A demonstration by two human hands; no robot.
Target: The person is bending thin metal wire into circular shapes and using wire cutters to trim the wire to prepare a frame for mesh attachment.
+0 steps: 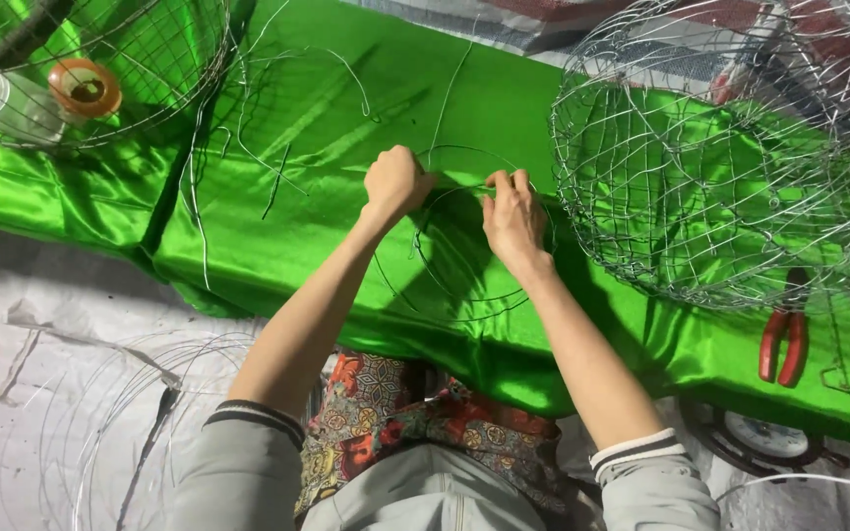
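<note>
My left hand and my right hand are close together over a shiny green cloth. Both pinch thin grey wire at the top of a round wire ring that lies on the cloth below the hands. The left fist is closed around the wire; the right fingers grip it just to the right. A loose wire end runs up from the hands toward the far edge of the cloth.
A large round wire cage stands at the right, with red-handled pliers under its edge. Another wire cage at upper left covers a clear jar and an orange lid. Loose wires lie on the cloth; wire coils rest on the floor at left.
</note>
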